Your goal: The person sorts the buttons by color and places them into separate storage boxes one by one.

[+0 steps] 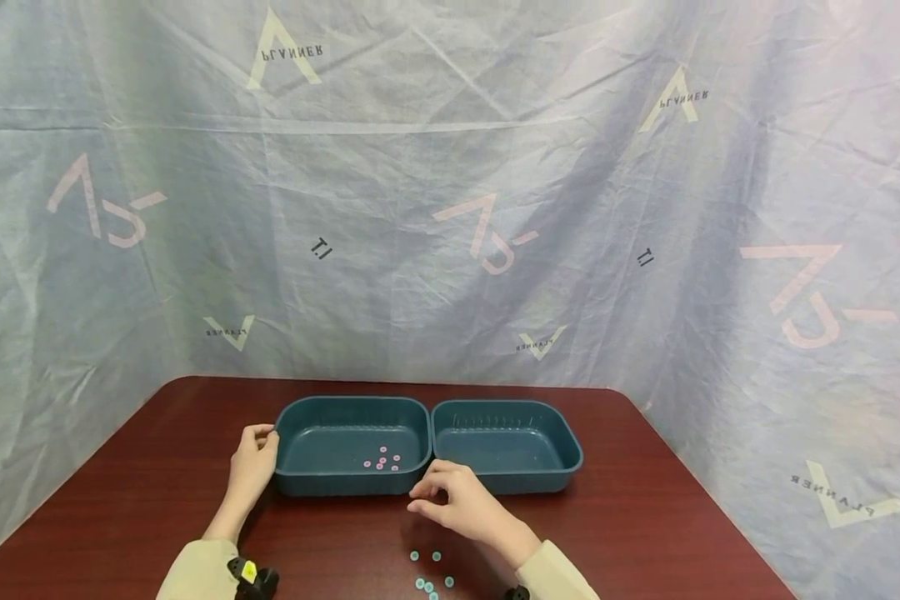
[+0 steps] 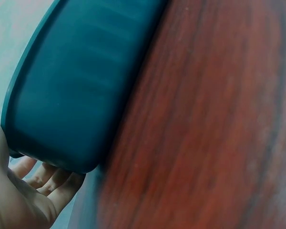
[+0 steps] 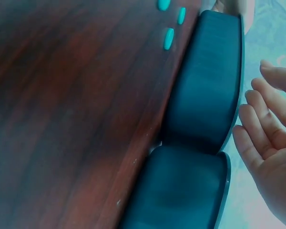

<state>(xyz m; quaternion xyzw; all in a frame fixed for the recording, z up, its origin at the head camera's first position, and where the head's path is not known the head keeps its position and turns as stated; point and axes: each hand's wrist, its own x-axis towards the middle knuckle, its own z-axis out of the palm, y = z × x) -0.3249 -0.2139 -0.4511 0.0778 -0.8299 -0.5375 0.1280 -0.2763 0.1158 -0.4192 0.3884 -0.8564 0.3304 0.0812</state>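
Note:
Two dark blue-green trays stand end to end. My left hand (image 1: 253, 461) grips the left end of the left tray (image 1: 337, 485). In the left wrist view, the fingers (image 2: 62, 186) curl against that tray's end, with the thumb by the rim. Inside this tray lie several small pink button-like discs (image 1: 382, 460). My right hand (image 1: 457, 504) hovers in front of the place where the trays meet, fingers loosely bent and holding nothing. Several small teal button-like discs (image 1: 429, 587) lie on the table nearer to me, below the right hand.
The right tray (image 1: 506, 482) shows no discs in it. Both trays sit on a dark red wood-grain table (image 1: 630, 533). A printed grey cloth (image 1: 390, 167) hangs behind the table and along its sides.

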